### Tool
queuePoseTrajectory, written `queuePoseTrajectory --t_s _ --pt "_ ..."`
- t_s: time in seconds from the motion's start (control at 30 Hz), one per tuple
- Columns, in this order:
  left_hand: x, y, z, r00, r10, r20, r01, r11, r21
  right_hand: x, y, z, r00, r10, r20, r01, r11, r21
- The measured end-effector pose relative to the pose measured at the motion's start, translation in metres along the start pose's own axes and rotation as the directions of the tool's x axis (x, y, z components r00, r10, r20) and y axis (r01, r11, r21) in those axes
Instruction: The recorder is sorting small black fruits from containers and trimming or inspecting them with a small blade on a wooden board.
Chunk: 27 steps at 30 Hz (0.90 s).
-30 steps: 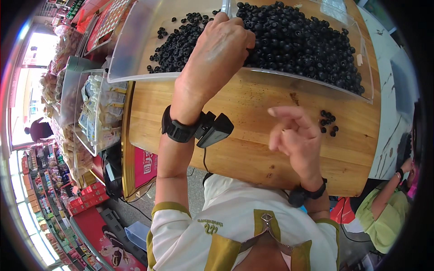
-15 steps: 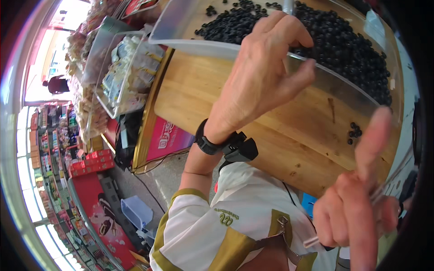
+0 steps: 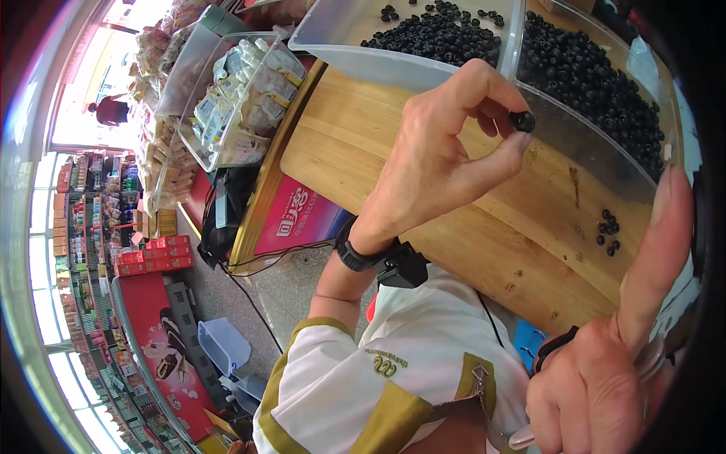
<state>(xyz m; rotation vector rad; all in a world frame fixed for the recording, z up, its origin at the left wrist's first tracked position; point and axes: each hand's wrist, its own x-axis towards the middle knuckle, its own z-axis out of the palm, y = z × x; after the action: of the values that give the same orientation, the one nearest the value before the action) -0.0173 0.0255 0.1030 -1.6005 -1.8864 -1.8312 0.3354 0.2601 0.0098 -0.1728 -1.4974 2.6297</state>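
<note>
My left hand [image 3: 442, 147] is raised over the wooden board, its thumb and index finger pinching a small black ring-like piece [image 3: 522, 121]. It is just in front of two clear plastic bins. Many similar black pieces [image 3: 454, 41] lie in the left bin [image 3: 340, 60], and another pile [image 3: 586, 83] fills much of the right bin [image 3: 575, 125]. At the lower right, my right hand [image 3: 590, 393] has its index finger stretched out. The other fingers curl around a thin pale rod [image 3: 522, 436], mostly hidden by the hand.
Several loose black pieces [image 3: 608, 231] lie on the wooden board [image 3: 484, 250] at the right. Left of the board stands a clear basket of packets [image 3: 238, 98]. Farther left are a red counter [image 3: 170, 340], stocked shelves [image 3: 87, 250] and a pale blue tub [image 3: 224, 346] on the floor.
My left hand has come away from the bin's edge, and the black piece now shows in its pinch. The view has shifted, with the bins appearing farther right. My right hand still points.
</note>
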Motion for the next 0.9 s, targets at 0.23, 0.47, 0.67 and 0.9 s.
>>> queuePoseTrajectory --t_s 0.23,0.47,0.67,0.9 --pt "-0.021 -0.001 0.002 0.979 -0.205 0.008 0.201 0.946 -0.254 0.057 0.013 0.071 0.987 -0.073 -0.141 0.032 0.962 -0.272" --pt "-0.074 -0.020 0.004 0.826 -0.547 0.133 0.514 0.635 -0.577 0.177 0.019 0.174 0.968 -0.183 -0.172 0.059 0.831 -0.553" --pt "-0.101 -0.040 0.030 0.798 -0.581 0.162 0.513 0.512 -0.689 0.189 0.041 0.166 0.953 -0.299 -0.055 0.110 0.506 -0.855" --pt "-0.106 -0.050 0.042 0.752 -0.641 0.155 0.488 0.382 -0.785 0.189 0.049 0.149 0.922 -0.387 0.012 0.186 0.414 -0.891"
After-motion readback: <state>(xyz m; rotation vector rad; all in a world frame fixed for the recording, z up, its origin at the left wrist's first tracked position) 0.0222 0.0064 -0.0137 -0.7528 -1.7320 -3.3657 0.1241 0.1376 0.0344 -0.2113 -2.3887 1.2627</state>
